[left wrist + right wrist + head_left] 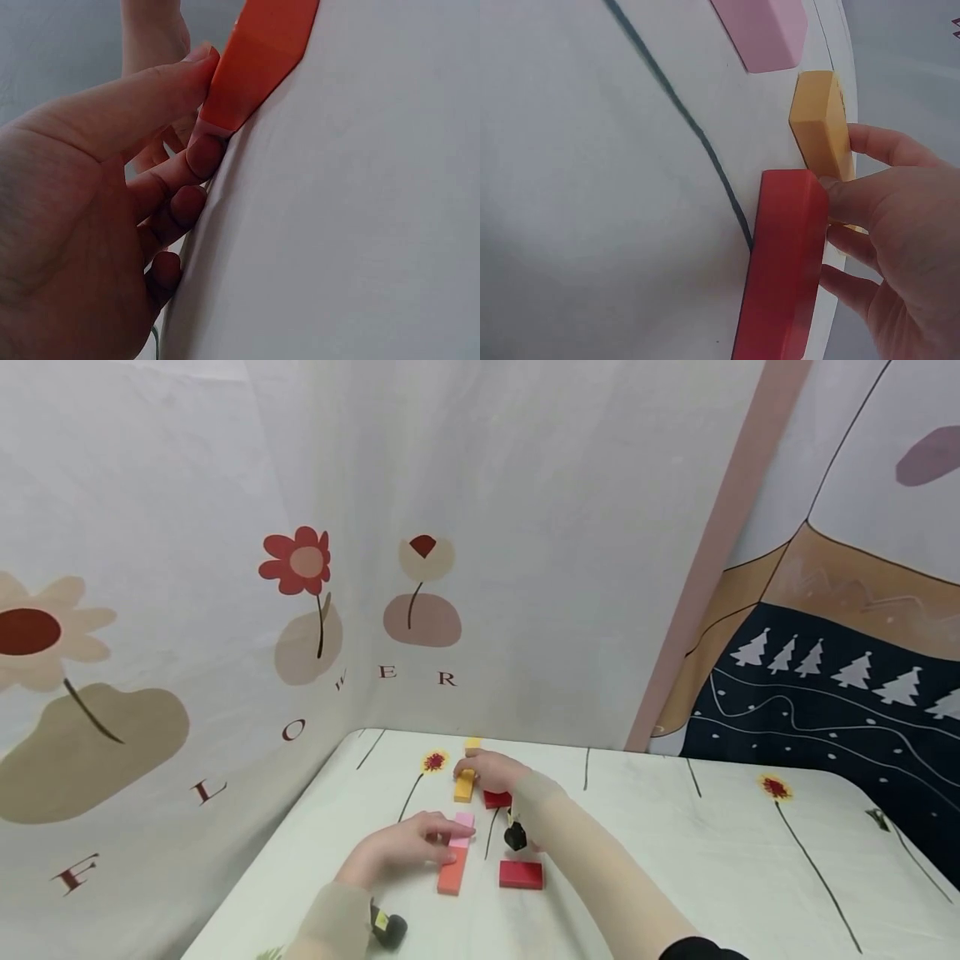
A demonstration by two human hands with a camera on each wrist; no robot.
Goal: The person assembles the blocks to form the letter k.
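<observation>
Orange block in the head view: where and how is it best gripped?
Probably pinched across its long sides at the near end, from above: the narrow orange block lies flat, with the pink block and left hand at its far end.

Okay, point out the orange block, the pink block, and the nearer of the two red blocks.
Orange block (452, 874): head view, on its top face.
Pink block (766, 36): right wrist view, middle of the part showing.
Nearer red block (521, 872): head view, on its top face.
</observation>
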